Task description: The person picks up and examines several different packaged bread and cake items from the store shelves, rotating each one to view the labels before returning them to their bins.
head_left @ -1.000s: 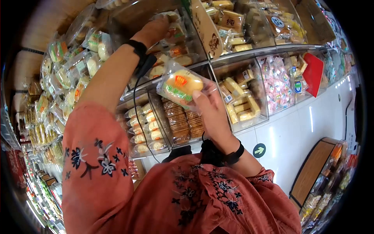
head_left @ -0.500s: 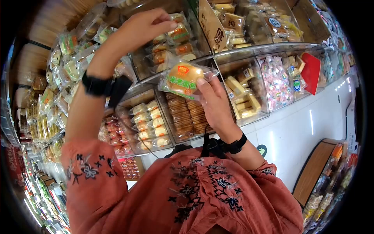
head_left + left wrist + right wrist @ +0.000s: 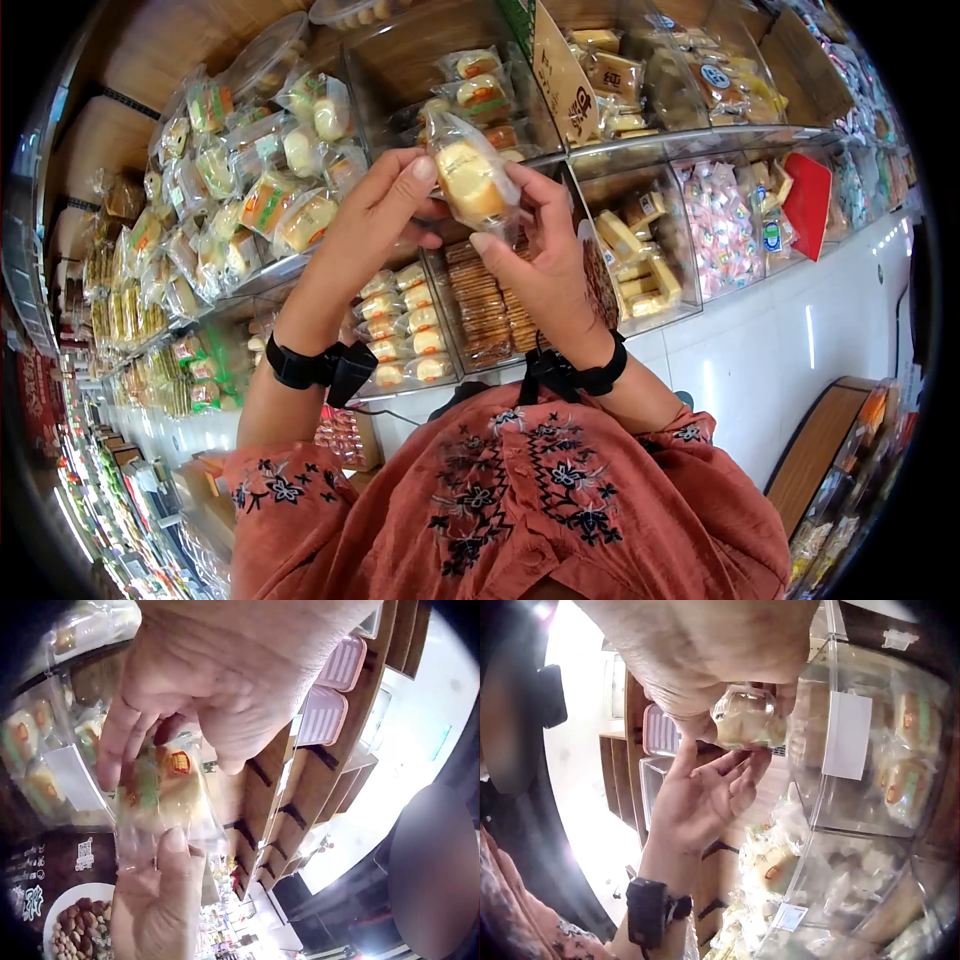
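The person's right hand [image 3: 548, 258] pinches a clear bread packet [image 3: 470, 182] between thumb and fingers. The left hand [image 3: 378, 222] is partly open, thumb extended and fingers loosely bent; its fingertips touch the packet from the opposite side. The packet is tilted and suspended over the display counter [image 3: 690, 142], near the divider between rear and front compartments. Stacked brown biscuits [image 3: 478, 300] occupy the front compartment below, with cream-coloured buns [image 3: 405, 322] in the compartment at its left. Wrapped bread [image 3: 482, 90] lies in the rear compartment beyond the hands. A printed sign [image 3: 568, 88] stands at that compartment's right side; a red card [image 3: 805, 205] leans near the counter's front edge, farther right.
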Tool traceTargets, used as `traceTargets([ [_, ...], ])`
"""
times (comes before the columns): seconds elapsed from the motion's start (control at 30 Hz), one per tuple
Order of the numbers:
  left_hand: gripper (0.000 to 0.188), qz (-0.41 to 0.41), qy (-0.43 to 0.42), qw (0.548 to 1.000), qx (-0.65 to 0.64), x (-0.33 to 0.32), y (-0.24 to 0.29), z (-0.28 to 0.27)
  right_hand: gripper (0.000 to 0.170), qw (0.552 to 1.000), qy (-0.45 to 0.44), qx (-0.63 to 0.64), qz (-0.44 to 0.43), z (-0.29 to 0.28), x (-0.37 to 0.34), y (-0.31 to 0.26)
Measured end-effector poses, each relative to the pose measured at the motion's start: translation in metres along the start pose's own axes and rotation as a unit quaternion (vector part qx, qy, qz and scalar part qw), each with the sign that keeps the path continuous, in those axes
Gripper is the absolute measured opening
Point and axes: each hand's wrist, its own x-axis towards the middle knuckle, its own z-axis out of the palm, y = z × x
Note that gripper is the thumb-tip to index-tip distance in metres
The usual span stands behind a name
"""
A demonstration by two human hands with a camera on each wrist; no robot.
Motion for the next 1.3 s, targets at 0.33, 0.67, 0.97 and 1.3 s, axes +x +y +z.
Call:
traceTargets([
  [0.33,0.064,0.020,-0.017,0.993,0.118,0.059,0.016,-0.006,0.061,0.989,-0.063,-0.102,-0.092,-0.005,0.008,-0.011],
  [0.67,0.092,0.105,-0.040,0.910,0.400,0.200,-0.049,-0.008,0.053,0.998,-0.044,-0.040,0.003,-0.024,-0.019,0.001],
  [0.97,0.079,0.111,-0.081,0.850,0.508,0.235,-0.073,0.011,0.048,0.993,-0.066,-0.022,0.096,-0.031,-0.027,-0.001],
  [1.3,0.041,0.105,-0.002,0.774,0.625,0.227,-0.069,0.026,0.046,0.982,-0.099,-0.022,0.157,-0.030,-0.033,-0.003],
])
